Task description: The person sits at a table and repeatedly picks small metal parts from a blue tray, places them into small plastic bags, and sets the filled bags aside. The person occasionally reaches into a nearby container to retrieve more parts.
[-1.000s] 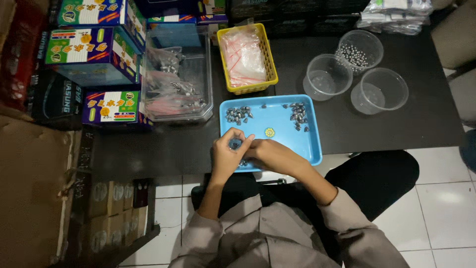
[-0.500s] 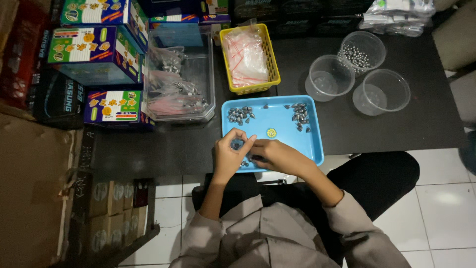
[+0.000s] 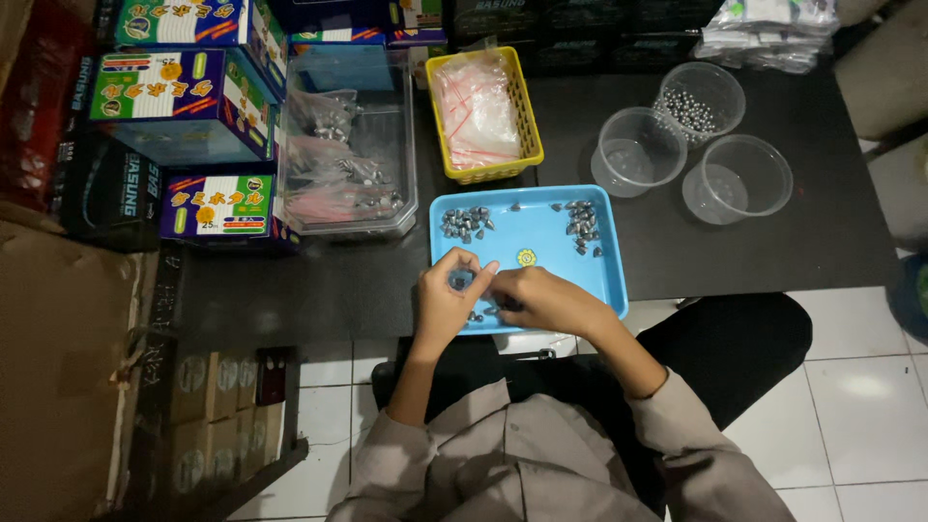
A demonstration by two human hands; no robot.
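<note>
Seen from my remote post: over the near edge of a blue tray (image 3: pixel 541 232) on the dark tabletop (image 3: pixel 735 251), the left hand (image 3: pixel 447 300) and right hand (image 3: pixel 543 300) meet, fingers curled narrow around something too small to identify. Two heaps of small grey metal pieces (image 3: pixel 466 222) lie in the tray. A yellow basket (image 3: pixel 483 116) of plastic bags and three clear tubs (image 3: pixel 638 153) stand beyond.

The tray (image 3: pixel 541 242) sat on the tabletop (image 3: pixel 773 242), the basket (image 3: pixel 483 116) behind it, three tubs (image 3: pixel 638 152) to its right.
</note>
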